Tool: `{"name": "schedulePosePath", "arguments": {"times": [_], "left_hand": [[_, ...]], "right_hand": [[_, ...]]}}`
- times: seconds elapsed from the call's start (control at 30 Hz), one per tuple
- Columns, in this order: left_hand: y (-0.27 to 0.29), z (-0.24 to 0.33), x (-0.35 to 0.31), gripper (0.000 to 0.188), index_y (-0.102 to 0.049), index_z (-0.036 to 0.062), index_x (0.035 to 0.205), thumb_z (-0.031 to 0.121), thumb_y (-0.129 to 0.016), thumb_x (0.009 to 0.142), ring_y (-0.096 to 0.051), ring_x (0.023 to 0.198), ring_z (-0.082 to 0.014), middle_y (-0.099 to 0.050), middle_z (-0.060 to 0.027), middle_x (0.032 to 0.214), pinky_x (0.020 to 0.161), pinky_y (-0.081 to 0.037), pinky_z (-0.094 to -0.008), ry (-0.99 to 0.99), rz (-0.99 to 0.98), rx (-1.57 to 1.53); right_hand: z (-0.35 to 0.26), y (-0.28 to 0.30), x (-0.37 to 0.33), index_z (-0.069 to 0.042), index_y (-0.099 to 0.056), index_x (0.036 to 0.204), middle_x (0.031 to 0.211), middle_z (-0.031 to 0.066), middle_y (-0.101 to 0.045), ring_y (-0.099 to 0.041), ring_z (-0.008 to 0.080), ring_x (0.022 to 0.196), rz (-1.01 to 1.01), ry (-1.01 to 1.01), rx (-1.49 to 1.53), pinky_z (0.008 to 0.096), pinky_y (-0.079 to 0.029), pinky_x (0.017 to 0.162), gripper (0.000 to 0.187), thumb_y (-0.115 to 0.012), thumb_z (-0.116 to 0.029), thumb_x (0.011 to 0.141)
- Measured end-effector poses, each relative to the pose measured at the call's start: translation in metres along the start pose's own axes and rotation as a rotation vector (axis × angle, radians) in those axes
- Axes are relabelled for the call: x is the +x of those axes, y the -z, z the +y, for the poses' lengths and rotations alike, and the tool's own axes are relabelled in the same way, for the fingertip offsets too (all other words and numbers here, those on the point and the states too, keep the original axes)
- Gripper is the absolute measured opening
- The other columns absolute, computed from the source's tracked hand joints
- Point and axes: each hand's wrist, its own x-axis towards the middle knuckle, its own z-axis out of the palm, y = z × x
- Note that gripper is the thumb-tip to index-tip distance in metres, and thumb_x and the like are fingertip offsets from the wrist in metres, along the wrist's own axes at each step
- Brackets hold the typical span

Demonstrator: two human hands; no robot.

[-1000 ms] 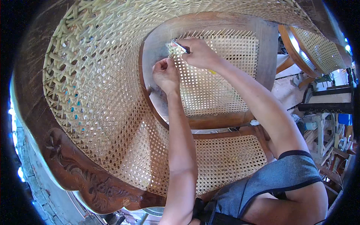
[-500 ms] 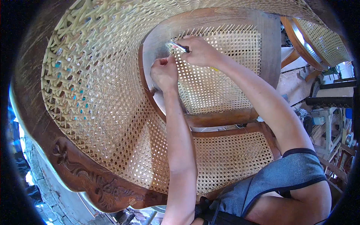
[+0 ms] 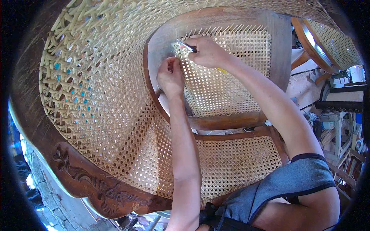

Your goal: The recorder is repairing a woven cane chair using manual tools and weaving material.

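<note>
Across the seat of a wooden chair stretches a woven cane panel (image 3: 235, 86), with several short cane ends (image 3: 231, 28) sticking up along its far edge. My right hand (image 3: 210, 52) is closed around a slim tool (image 3: 187, 46) with a shiny metal shaft and dark grip. Its tip points left, toward the panel's far left corner; the exact kind cannot be told. Just below that corner my left hand (image 3: 169, 79) is pinched against the panel's left edge. What its fingers hold, if anything, is hidden. Bare wood of the seat frame (image 3: 279, 50) surrounds the panel.
A tall curved cane back (image 3: 104, 88) rises on the left, bordered by a carved dark wood frame (image 3: 102, 192). Nearer me lies another cane panel (image 3: 239, 161). A second cane chair (image 3: 314, 42) stands at the far right, with cluttered wooden frames (image 3: 339, 131) below it.
Both hands stay at the far left corner with only slight shifts. My left fingers have curled a little differently. The view has shifted slightly.
</note>
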Motion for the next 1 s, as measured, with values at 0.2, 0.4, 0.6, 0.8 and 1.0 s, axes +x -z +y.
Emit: {"name": "schedulePosePath", "arguments": {"times": [0.2, 0.4, 0.6, 0.8, 1.0], "left_hand": [[-0.005, -0.012, -0.003, 0.015, -0.071, 0.0016, 0.090, 0.016, -0.068, 0.084, -0.065, 0.068, -0.0225, -0.068, -0.0141, 0.079, 0.066, -0.052, -0.0361, 0.008, 0.041, -0.099], [-0.010, -0.011, 0.000, 0.023, -0.069, -0.0003, 0.086, 0.022, -0.066, 0.086, -0.065, 0.067, -0.0227, -0.068, -0.0144, 0.077, 0.065, -0.052, -0.0358, 0.038, 0.041, -0.067], [-0.020, -0.024, -0.005, 0.024, -0.067, -0.0026, 0.084, 0.022, -0.066, 0.087, -0.063, 0.064, -0.0182, -0.067, -0.0116, 0.073, 0.063, -0.051, -0.0327, 0.022, 0.085, -0.075], [-0.024, -0.024, -0.007, 0.023, -0.066, -0.0024, 0.083, 0.020, -0.066, 0.087, -0.061, 0.061, -0.0136, -0.066, -0.0079, 0.068, 0.060, -0.050, -0.0297, -0.006, 0.152, -0.033], [-0.016, -0.012, 0.005, 0.021, -0.067, -0.0027, 0.085, 0.018, -0.069, 0.084, -0.064, 0.064, -0.0195, -0.068, -0.0123, 0.074, 0.063, -0.051, -0.0331, 0.094, 0.085, 0.052]], "right_hand": [[-0.002, -0.002, 0.000, -0.006, -0.063, 0.117, 0.096, 0.0218, -0.062, -0.062, 0.0348, 0.091, 0.033, 0.040, -0.002, 0.0418, -0.049, 0.081, 0.042, -0.058, -0.005, 0.076], [-0.003, -0.004, -0.002, -0.009, -0.063, 0.120, 0.104, 0.0184, -0.062, -0.063, 0.0337, 0.092, -0.010, 0.096, -0.059, 0.0420, -0.050, 0.082, 0.046, -0.058, -0.004, 0.074], [-0.026, -0.005, -0.001, -0.015, -0.067, 0.111, 0.112, 0.0134, -0.060, -0.061, 0.0314, 0.106, -0.178, -0.019, -0.265, 0.0434, -0.051, 0.090, 0.037, -0.061, -0.013, 0.075], [-0.033, -0.003, 0.004, -0.016, -0.062, 0.123, 0.109, 0.0113, -0.057, -0.060, 0.0275, 0.103, -0.313, -0.046, -0.344, 0.0414, -0.051, 0.084, 0.049, -0.064, -0.007, 0.075], [-0.020, -0.004, -0.002, -0.010, -0.061, 0.124, 0.107, 0.0147, -0.058, -0.059, 0.0319, 0.102, -0.129, -0.034, -0.174, 0.0410, -0.048, 0.089, 0.052, -0.060, -0.002, 0.073]]}}
